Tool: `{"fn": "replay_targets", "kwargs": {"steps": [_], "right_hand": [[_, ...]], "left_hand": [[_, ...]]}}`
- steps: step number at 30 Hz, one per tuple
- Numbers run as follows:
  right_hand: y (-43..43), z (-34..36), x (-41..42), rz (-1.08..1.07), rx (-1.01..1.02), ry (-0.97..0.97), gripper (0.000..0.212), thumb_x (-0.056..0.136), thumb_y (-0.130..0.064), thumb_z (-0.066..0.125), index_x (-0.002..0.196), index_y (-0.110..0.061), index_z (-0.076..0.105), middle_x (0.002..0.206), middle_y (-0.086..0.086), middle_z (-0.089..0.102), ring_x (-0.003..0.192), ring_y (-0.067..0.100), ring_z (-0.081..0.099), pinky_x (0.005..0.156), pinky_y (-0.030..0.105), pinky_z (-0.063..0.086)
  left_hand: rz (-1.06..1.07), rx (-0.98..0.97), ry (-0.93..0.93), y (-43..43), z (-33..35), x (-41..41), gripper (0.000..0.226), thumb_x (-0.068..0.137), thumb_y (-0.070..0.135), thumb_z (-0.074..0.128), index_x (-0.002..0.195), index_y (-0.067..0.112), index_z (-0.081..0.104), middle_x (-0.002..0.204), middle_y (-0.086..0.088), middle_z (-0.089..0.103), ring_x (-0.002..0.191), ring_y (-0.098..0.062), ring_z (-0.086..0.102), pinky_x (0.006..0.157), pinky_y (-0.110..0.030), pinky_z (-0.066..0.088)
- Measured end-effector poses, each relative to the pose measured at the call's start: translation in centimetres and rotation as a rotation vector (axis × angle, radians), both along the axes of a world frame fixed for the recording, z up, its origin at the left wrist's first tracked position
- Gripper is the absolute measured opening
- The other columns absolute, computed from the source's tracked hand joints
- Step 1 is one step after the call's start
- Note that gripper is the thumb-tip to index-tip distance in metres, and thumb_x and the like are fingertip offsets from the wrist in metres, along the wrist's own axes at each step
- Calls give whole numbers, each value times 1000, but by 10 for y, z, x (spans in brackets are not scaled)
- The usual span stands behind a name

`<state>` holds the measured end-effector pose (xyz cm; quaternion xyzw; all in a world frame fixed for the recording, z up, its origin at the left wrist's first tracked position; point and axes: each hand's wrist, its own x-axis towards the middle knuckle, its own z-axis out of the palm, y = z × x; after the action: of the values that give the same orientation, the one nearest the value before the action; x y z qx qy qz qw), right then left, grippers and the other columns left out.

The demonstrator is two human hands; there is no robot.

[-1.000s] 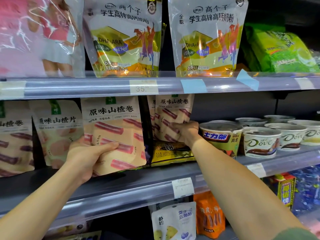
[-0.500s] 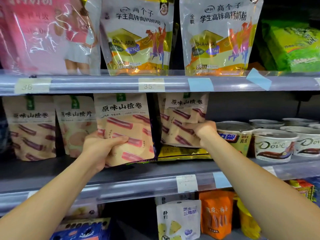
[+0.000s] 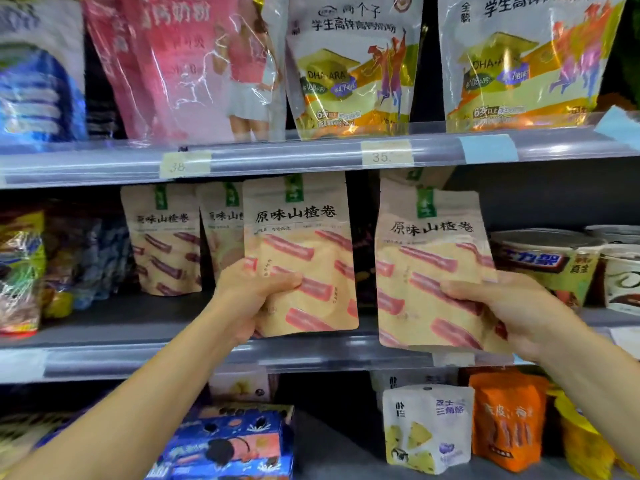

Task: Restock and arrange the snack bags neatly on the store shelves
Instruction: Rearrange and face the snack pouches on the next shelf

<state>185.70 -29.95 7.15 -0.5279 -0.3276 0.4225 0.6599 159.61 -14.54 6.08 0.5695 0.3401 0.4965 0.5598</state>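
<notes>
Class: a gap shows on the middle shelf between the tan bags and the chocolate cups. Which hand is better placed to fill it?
Right. The right hand holds its tan bag directly before that gap, beside the chocolate cups. The left hand holds its bag further left.

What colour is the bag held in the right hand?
Beige bag, printed with pinkish-red rolls and a small green label at the top; right hand grips it. Head view.

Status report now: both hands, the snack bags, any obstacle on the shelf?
Left hand grips one hawthorn roll bag. Right hand grips a second hawthorn roll bag, both held in front of the middle shelf. Nothing blocks the gap between.
</notes>
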Motion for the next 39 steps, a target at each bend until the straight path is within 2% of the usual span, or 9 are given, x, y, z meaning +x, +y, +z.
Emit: {"fn": "replay_targets", "kwargs": {"steps": [5,9,12,15,19,23,30,36,39], "right_hand": [[-2,-19,-71,127,40,-4,43,51,-1,77,93,-2,74,91,21,75,71,30,75,49,37,58],[14,-32,-135,112,-14,-26,38,63,2,75,101,-3,73,94,20,76,83,35,74,71,50,59],[29,-40,-182,54,-48,-71,28,75,2,74,101,-9,74,93,16,77,86,33,74,76,51,59],[44,-44,-223,10,-23,-104,29,76,3,75,103,-9,74,93,15,77,86,32,75,71,51,61],[64,-35,-258,-42,35,-116,27,76,5,74,100,-8,74,90,14,77,76,26,75,54,36,60],[87,-19,-273,-58,49,-144,28,74,6,75,101,-3,74,84,13,77,69,22,75,50,28,56],[141,-1,-268,-93,44,-168,21,74,3,78,94,-3,72,61,0,73,49,7,68,40,15,47],[177,-7,-253,-114,90,-226,19,71,2,82,77,-9,68,66,0,74,54,6,69,44,16,50],[193,-14,-248,-101,127,-189,27,69,0,83,89,-13,70,93,10,76,78,20,72,70,38,61]], "left_hand": [[-45,25,-20,-2,-15,-86,51,48,3,87,96,7,71,96,-20,76,78,-31,75,62,-42,62],[-16,48,-15,10,-32,-169,96,19,28,99,107,3,70,100,-21,75,86,-35,74,65,-40,61],[-31,46,-23,17,-39,-226,94,10,28,99,98,5,73,95,-21,76,78,-33,75,57,-39,60],[-52,27,-19,24,-44,-272,76,14,17,98,86,7,75,94,-23,75,71,-33,74,57,-44,61],[-36,-18,-49,41,-50,-311,104,2,29,98,100,5,71,96,-22,75,75,-35,74,68,-51,60],[-57,-7,-83,49,-46,-317,104,-1,31,97,96,6,69,88,-17,77,69,-29,75,54,-38,60],[-18,1,-126,54,-30,-297,44,54,0,83,94,6,67,90,-20,74,61,-23,73,46,-31,56],[60,7,-148,62,-16,-286,77,42,12,87,114,-5,64,103,-25,73,87,-36,69,87,-62,50],[69,24,-99,65,-14,-284,53,56,4,84,105,0,66,91,-20,75,70,-26,73,60,-45,61]]}}
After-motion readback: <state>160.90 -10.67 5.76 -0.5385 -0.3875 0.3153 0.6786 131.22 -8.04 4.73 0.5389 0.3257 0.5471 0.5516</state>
